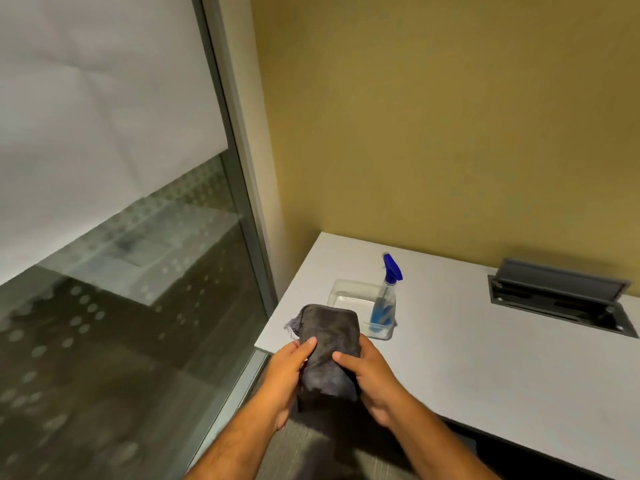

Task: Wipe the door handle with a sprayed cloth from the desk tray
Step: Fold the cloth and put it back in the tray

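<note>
A folded dark grey cloth (329, 344) is held up over the desk's near left corner, between both hands. My left hand (285, 379) grips its left edge with the thumb on top. My right hand (372, 375) grips its right edge the same way. Just behind the cloth, a clear plastic tray (346, 296) sits on the white desk (485, 358). A spray bottle (386, 299) with a blue trigger head and blue liquid stands upright in the tray's right side. No door handle is in view.
A glass panel with a dotted frosted pattern (104, 306) and a metal frame (242, 202) fills the left. A yellow wall rises behind the desk. An open grey cable box (561, 303) is set into the desk at right.
</note>
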### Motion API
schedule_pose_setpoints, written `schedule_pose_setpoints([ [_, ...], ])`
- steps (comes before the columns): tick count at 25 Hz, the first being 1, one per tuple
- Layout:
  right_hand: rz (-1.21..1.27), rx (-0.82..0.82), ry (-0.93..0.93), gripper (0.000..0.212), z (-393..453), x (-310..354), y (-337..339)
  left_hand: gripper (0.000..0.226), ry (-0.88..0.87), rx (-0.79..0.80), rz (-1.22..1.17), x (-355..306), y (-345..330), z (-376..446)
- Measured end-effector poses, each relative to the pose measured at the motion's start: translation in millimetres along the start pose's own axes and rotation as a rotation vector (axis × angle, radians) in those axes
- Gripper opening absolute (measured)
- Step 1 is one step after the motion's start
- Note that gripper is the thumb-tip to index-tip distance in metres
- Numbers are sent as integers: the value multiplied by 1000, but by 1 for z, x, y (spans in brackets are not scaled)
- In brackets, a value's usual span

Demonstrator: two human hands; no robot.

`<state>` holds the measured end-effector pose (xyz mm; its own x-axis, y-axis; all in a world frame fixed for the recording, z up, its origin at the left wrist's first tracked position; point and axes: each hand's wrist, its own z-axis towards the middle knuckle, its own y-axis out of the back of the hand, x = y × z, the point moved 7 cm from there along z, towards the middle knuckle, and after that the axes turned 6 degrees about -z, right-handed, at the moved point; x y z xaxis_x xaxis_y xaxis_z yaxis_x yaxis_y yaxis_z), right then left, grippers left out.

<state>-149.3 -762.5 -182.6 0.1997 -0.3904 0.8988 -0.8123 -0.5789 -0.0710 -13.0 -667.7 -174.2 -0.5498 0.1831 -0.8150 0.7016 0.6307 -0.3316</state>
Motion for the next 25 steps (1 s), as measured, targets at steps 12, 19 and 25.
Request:
schedule_pose_setpoints([
  [12,10,-408,-46,58,49,20,16,39,-197,102,432,-49,-21,110],
  [19,-180,-454,-73,43,98,27,41,60,-86,274,640,-35,-41,171],
  [25,-291,-337,-166,55,171,33,57,73,-101,270,933,-30,-69,243],
])
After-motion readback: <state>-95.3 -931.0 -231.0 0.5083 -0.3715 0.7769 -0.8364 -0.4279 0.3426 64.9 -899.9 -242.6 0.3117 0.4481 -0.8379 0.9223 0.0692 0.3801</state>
